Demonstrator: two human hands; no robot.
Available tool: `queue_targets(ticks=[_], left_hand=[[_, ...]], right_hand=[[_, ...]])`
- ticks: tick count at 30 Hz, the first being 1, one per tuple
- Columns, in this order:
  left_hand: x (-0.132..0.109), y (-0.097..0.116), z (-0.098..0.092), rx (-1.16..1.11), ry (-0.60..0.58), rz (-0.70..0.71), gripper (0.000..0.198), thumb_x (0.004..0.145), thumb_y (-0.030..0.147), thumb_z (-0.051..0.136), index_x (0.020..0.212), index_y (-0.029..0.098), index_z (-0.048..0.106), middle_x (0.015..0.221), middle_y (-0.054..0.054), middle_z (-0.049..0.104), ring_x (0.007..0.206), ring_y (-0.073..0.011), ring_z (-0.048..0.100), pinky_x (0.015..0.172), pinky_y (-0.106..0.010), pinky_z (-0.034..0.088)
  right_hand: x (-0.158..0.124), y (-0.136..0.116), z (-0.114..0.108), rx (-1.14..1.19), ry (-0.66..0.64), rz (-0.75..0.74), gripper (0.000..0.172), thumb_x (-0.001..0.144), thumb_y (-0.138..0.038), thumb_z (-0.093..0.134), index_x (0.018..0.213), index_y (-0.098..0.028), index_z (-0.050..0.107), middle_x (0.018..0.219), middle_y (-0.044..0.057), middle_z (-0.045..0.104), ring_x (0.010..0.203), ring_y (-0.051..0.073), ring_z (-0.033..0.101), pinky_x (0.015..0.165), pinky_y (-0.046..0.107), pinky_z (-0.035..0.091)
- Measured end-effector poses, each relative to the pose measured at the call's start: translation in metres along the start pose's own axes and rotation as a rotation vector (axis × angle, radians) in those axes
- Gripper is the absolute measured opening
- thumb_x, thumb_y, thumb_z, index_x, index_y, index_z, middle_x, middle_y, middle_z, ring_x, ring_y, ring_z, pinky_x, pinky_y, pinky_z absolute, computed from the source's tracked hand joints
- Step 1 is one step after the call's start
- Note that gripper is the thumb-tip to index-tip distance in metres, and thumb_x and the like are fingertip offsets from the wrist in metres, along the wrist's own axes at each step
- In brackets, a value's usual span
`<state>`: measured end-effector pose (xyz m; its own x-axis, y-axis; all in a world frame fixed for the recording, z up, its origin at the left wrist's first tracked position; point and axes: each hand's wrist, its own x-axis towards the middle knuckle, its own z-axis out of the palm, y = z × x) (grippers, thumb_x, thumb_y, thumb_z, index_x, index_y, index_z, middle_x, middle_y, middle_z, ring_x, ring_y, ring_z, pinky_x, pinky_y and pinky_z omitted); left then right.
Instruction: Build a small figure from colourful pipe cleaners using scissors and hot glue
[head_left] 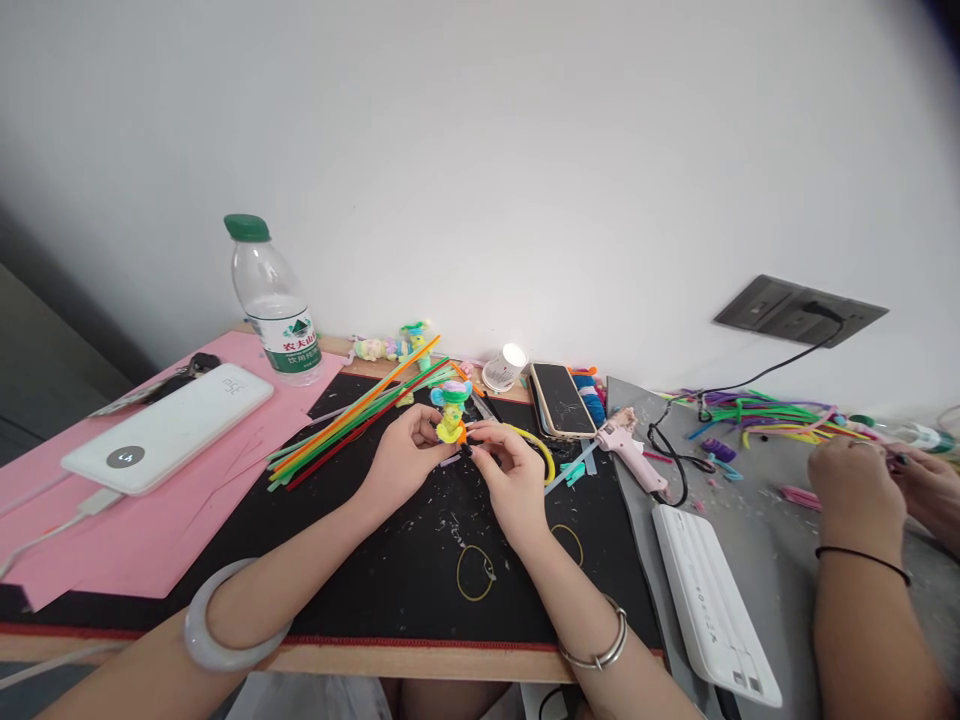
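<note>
A small pipe-cleaner figure (453,402), yellow with a green, pink and blue top, stands upright between my two hands above the black mat (405,575). My left hand (405,455) pinches its lower left side. My right hand (514,480) is closed at its lower right, with thumb and fingertips pressed against an orange piece at the base. Fingers cover part of the base. Just left of my left hand lies a bundle of orange, green and red pipe cleaners (341,437). A yellow curved pipe cleaner (546,452) shows behind my right hand.
A bottle (287,325) and white power bank (172,430) stand left on pink paper (142,545). Right are a phone (564,400), paper cup (505,368), glue gun (630,455) with cord and white power strip (712,600). Another person's hands (859,490) work at far right.
</note>
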<state>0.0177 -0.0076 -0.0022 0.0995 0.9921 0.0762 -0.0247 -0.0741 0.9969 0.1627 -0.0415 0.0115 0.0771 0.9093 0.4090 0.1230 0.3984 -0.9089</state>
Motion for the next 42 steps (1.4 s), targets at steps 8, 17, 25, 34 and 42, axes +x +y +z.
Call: queue_targets(ticks=[8, 17, 25, 34, 42], left_hand=[[0.000, -0.003, -0.002, 0.043, 0.003, 0.020, 0.026, 0.063, 0.021, 0.073, 0.080, 0.018, 0.052, 0.070, 0.003, 0.060, 0.067, -0.0139, 0.059, 0.065, -0.026, 0.047], [0.002, -0.004, -0.001, -0.031, 0.019, -0.004, 0.043, 0.061, 0.019, 0.076, 0.091, 0.021, 0.045, 0.065, 0.008, 0.054, 0.064, -0.0117, 0.059, 0.064, -0.024, 0.047], [-0.007, 0.000, 0.003, 0.064, -0.122, 0.042, 0.038, 0.062, 0.015, 0.074, 0.084, 0.021, 0.043, 0.074, 0.004, 0.061, 0.072, -0.0143, 0.065, 0.072, -0.030, 0.054], [0.003, 0.028, -0.032, 0.622, 0.070, 0.381, 0.015, 0.082, 0.035, 0.057, 0.084, 0.020, 0.057, 0.078, -0.002, 0.067, 0.074, -0.0181, 0.064, 0.073, -0.030, 0.050], [0.019, 0.023, -0.064, 1.065, 0.012, -0.009, 0.027, 0.074, 0.049, 0.058, 0.078, 0.022, 0.059, 0.082, -0.005, 0.069, 0.074, -0.0236, 0.063, 0.057, -0.028, 0.039]], right_hand=[[0.000, 0.000, 0.000, 0.042, -0.015, 0.028, 0.012, 0.076, -0.015, 0.064, 0.086, -0.020, 0.067, 0.099, 0.007, 0.067, 0.094, 0.020, 0.063, 0.078, 0.032, 0.053], [0.006, 0.009, -0.002, 0.063, -0.055, 0.283, 0.028, 0.067, -0.025, 0.074, 0.093, -0.017, 0.066, 0.081, 0.003, 0.065, 0.072, 0.015, 0.058, 0.066, 0.028, 0.049], [0.007, 0.014, -0.003, 0.244, -0.100, 0.387, 0.017, 0.065, -0.026, 0.075, 0.078, -0.016, 0.069, 0.071, 0.001, 0.068, 0.066, 0.014, 0.061, 0.066, 0.027, 0.048], [0.015, 0.018, -0.018, 0.246, 0.164, 0.326, 0.020, 0.068, -0.028, 0.074, 0.082, -0.016, 0.066, 0.072, 0.000, 0.066, 0.061, 0.011, 0.057, 0.061, 0.024, 0.047], [0.018, 0.022, -0.023, 0.244, 0.220, 0.301, 0.021, 0.069, -0.030, 0.074, 0.084, -0.017, 0.065, 0.070, -0.001, 0.063, 0.059, 0.010, 0.054, 0.060, 0.025, 0.046]])
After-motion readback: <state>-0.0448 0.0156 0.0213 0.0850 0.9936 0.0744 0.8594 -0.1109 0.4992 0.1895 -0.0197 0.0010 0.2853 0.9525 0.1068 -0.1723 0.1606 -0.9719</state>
